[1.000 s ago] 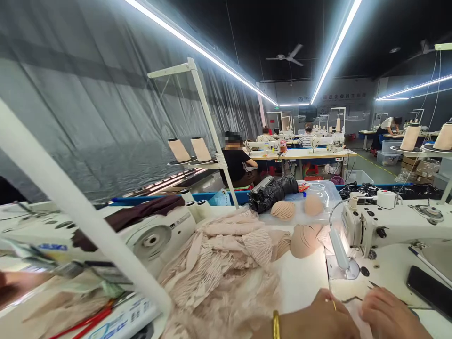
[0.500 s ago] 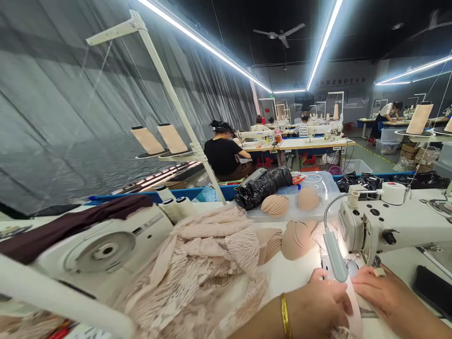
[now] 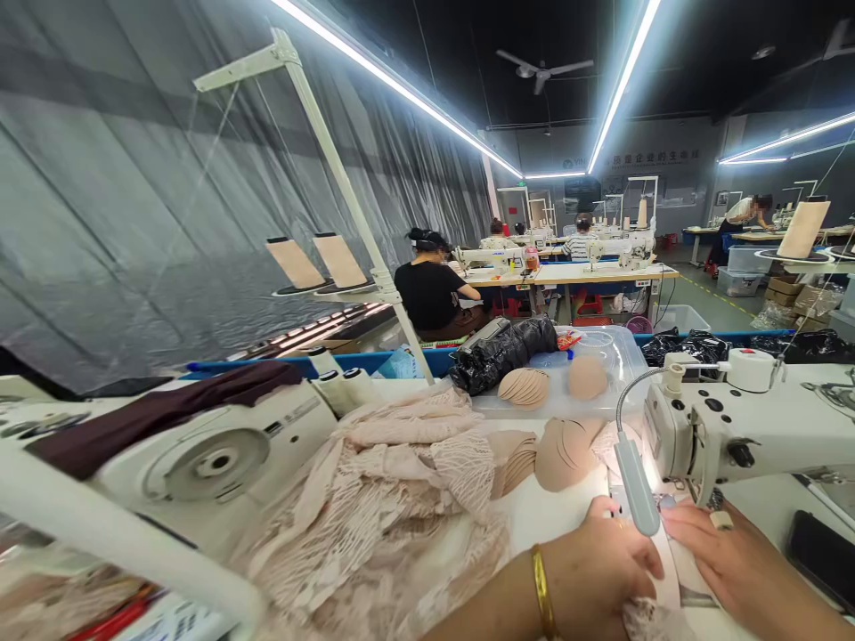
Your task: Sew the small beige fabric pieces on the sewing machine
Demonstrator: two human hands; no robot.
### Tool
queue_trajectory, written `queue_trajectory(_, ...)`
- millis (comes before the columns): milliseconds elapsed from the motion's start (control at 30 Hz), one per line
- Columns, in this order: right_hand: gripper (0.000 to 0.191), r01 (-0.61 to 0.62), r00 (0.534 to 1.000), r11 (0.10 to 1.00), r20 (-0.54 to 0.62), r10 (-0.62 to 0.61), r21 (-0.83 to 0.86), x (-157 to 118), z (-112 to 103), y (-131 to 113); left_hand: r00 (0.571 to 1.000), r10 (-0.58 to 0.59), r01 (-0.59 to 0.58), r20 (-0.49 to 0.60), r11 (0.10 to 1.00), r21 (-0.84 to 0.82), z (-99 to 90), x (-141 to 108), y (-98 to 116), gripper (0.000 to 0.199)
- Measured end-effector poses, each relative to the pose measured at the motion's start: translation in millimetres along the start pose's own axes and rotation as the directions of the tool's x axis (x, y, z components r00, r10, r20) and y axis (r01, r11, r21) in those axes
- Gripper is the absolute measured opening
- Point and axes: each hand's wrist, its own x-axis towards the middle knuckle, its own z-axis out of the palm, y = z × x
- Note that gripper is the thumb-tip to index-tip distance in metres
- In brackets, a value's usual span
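The narrow pale-pink cloth strip (image 3: 669,580) lies near right, its long axis near-to-far, far end pointing toward the white sewing machine (image 3: 788,434). It looks light and soft, best held flat by its edges. The curled left hand (image 3: 605,570) and the right hand (image 3: 731,556), fingers together, flank it; whether either pinches, I cannot tell.

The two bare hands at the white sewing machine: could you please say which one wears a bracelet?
The left hand wears a shiny gold bracelet at its wrist; the right hand shows no bracelet, but a pale band around one finger.
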Motion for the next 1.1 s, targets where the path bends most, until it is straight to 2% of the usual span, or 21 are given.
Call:
queue_trajectory(67, 0.054, 0.021, 0.999, 1.000, 0.027, -0.020, -0.010, -1, 0, 1, 1.000, -0.002, 0.002, 0.007, 1.000, 0.006, 0.9, 0, -1, 0.013)
queue_trajectory(200, 0.052, 0.001, 1.000, 1.000, -0.012, -0.001, -0.013, -2, -1, 2, 1.000, 0.023, -0.023, -0.018, 1.000, 0.001, 3.6, -1, -4, 0.012)
queue_trajectory(367, 0.052, 0.137, 0.988, 0.989, 0.075, -0.132, -0.060, -2, -2, 9, 0.998, 0.057, -0.057, -0.038, 0.998, -0.008, 2.0, -4, -5, 0.015)
queue_trajectory(567, 0.054, 0.204, 0.978, 0.966, 0.066, -0.196, -0.157, -5, -4, 13, 0.995, 0.051, -0.044, -0.086, 0.996, 0.079, -0.9, -2, -2, 0.026)
queue_trajectory(733, 0.054, 0.248, 0.969, 0.956, 0.045, -0.244, -0.157, -1, -18, 5, 0.993, 0.032, -0.019, -0.110, 0.993, 0.118, -1.5, 0, -4, 0.019)
queue_trajectory(900, 0.047, 0.261, 0.965, 0.961, 0.020, -0.260, -0.087, 2, -27, -1, 0.995, 0.022, -0.006, -0.099, 0.986, 0.167, -5.9, 1, -7, 0.016)
queue_trajectory(1000, 0.038, 0.266, 0.961, 0.964, 0.075, -0.266, 0.008, 6, -33, -4, 0.992, 0.051, -0.026, -0.117, 0.978, 0.205, -6.8, 2, -7, 0.013)
queue_trajectory(1100, 0.020, 0.314, 0.935, 0.941, 0.130, -0.330, 0.127, 13, -41, -11, 0.990, 0.102, -0.072, -0.102, 0.962, 0.263, -4.2, 1, -7, 0.011)
